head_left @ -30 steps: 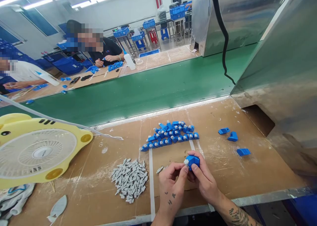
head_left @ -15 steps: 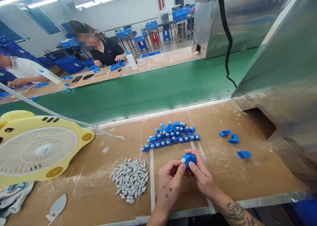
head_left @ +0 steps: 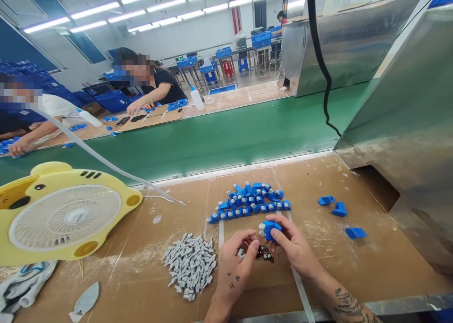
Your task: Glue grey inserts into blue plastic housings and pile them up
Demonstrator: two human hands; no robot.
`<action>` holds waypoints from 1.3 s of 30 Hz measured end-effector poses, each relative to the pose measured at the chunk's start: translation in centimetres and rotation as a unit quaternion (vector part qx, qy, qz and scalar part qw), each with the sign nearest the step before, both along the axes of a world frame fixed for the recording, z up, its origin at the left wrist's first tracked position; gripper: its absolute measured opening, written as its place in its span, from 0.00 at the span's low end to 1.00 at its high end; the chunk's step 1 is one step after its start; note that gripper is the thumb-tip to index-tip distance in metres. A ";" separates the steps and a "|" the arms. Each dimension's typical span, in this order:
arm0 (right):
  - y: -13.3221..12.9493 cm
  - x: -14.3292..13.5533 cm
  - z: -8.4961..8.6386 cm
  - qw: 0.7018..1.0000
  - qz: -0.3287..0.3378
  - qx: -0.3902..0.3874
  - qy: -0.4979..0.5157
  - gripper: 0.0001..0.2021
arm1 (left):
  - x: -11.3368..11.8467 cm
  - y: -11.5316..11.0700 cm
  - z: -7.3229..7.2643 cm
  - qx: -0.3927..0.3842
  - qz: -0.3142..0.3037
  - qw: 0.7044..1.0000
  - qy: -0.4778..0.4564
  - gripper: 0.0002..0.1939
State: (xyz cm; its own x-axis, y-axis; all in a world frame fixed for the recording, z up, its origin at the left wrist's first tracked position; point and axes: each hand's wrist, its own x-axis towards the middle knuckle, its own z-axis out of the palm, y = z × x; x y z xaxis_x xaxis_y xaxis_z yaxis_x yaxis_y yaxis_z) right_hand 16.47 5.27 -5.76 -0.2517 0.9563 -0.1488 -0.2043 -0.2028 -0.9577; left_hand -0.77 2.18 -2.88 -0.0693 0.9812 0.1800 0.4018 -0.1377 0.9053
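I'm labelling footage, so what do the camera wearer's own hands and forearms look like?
No gloves, sleeves or watch show. The left hand has small dark character-like marks on its back; the right hand shows none, but its forearm carries a larger dark tattoo.

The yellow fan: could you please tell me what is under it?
Past the lower edge of the fan, a pale cloth and brown cardboard show; whatever the fan covers cannot be seen.
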 end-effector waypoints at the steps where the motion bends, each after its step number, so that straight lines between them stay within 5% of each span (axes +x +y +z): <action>1: 0.9 0.1 0.4 0.999 0.006 0.022 -0.030 0.22 | -0.6 0.0 -0.1 0.005 0.015 1.000 0.017 0.12; 4: 4.4 0.5 1.8 0.976 0.005 0.140 -0.165 0.19 | -2.9 0.0 0.2 0.015 0.052 0.995 0.088 0.14; 10: 8.7 2.2 3.1 0.866 -0.014 0.345 -0.361 0.19 | -8.5 -0.6 0.5 0.027 0.159 0.967 0.197 0.18; 14: 7.2 6.8 2.5 0.856 -0.073 0.317 -0.402 0.17 | -12.2 -1.3 -0.9 0.033 0.195 0.940 0.279 0.19; 18: 4.8 12.8 1.5 0.847 -0.127 0.229 -0.462 0.17 | -14.1 -0.8 -2.7 0.019 0.121 0.918 0.377 0.18; 22: 4.0 16.9 0.3 0.794 -0.138 0.243 -0.540 0.17 | -14.1 0.8 -3.7 -0.021 0.076 0.905 0.417 0.18; 26: 4.9 18.2 -0.7 0.742 -0.081 0.275 -0.606 0.20 | -14.2 1.9 -3.6 -0.041 0.053 0.914 0.400 0.14; 32: 7.2 17.5 -1.4 0.750 0.004 0.263 -0.607 0.17 | -13.9 2.0 -2.4 -0.071 0.034 0.942 0.325 0.14; 39: 7.6 16.9 -1.4 0.773 -0.109 0.311 -0.543 0.17 | -13.0 1.7 -1.0 -0.054 0.139 0.977 0.156 0.15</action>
State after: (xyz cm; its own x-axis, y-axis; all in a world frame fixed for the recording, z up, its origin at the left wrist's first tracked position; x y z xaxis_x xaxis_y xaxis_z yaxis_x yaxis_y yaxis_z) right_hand 33.37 12.87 -7.20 -0.1249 0.9300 0.3458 0.8233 0.2916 -0.4870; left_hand -13.72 3.84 -3.87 -0.2933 0.9470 0.1313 0.6685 0.1050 0.7362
